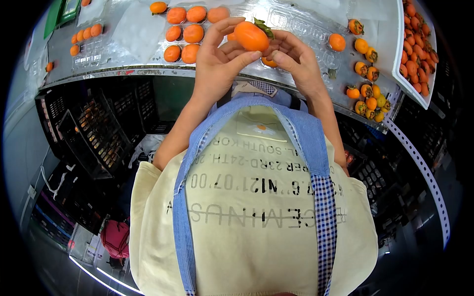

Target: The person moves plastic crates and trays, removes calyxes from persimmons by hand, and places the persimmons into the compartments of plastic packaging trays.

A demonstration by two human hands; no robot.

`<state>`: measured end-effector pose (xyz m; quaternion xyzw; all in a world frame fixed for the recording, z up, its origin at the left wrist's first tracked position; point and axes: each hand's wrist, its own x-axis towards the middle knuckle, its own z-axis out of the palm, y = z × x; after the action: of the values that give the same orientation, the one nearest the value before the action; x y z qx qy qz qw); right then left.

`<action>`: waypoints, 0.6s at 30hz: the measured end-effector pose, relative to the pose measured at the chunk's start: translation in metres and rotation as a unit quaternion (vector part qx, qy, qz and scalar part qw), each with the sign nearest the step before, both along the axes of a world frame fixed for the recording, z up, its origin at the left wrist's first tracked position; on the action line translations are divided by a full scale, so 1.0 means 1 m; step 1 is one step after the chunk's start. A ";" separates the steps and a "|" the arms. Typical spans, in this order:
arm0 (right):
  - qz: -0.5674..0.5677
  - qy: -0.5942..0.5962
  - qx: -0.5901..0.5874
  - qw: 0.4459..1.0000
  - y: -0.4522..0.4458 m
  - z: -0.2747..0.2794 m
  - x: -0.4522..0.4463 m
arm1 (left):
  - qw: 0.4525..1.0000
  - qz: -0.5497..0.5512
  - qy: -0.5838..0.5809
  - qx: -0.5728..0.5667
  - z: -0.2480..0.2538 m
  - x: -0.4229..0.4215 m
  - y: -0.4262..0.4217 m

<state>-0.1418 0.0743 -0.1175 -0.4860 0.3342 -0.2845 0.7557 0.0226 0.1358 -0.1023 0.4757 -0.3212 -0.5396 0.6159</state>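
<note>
An orange persimmon (252,36) with a green leafy calyx is held up over the table's front edge, between both hands. My left hand (219,56) closes round its left side, the thumb along its underside. On the right, my right hand (295,58) has its fingers bent behind the calyx side and its thumb near the fruit's lower right. Just left of my hands, persimmons (193,34) sit in rows in a clear plastic tray. Another fruit (269,62) shows partly below the held one, between the hands.
The metal table (118,69) carries clear trays (296,24) and loose persimmons (371,74) at the right. A white bin (399,54) of persimmons stands far right. Black crates (94,128) are below the table, left, near a red bag (116,239).
</note>
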 end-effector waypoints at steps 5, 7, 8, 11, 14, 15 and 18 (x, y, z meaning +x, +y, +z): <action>-0.009 0.027 0.004 1.000 0.004 0.004 0.005 | 0.998 -0.026 -0.050 -0.014 -0.003 0.000 0.006; -0.017 0.030 0.000 0.999 0.004 0.004 0.007 | 0.997 -0.026 -0.067 -0.026 -0.005 -0.001 0.008; -0.021 0.032 -0.002 0.999 0.004 0.005 0.008 | 0.997 -0.026 -0.065 -0.030 -0.006 -0.001 0.008; -0.018 0.044 -0.011 0.999 0.004 0.009 0.009 | 0.993 -0.027 -0.100 -0.058 -0.011 -0.002 0.008; -0.005 0.057 -0.003 0.998 0.003 0.006 0.007 | 0.986 -0.022 -0.138 -0.094 -0.019 -0.003 0.008; -0.002 0.066 -0.007 0.998 0.003 0.005 0.005 | 0.983 -0.019 -0.149 -0.106 -0.020 -0.004 0.008; 0.004 0.057 -0.006 0.998 0.002 0.000 0.002 | 0.970 -0.013 -0.225 -0.095 -0.019 -0.005 0.008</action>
<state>-0.1398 0.0763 -0.1172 -0.5072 0.3734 -0.2555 0.7335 0.0181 0.1435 -0.1214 0.5200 -0.5071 -0.3937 0.5634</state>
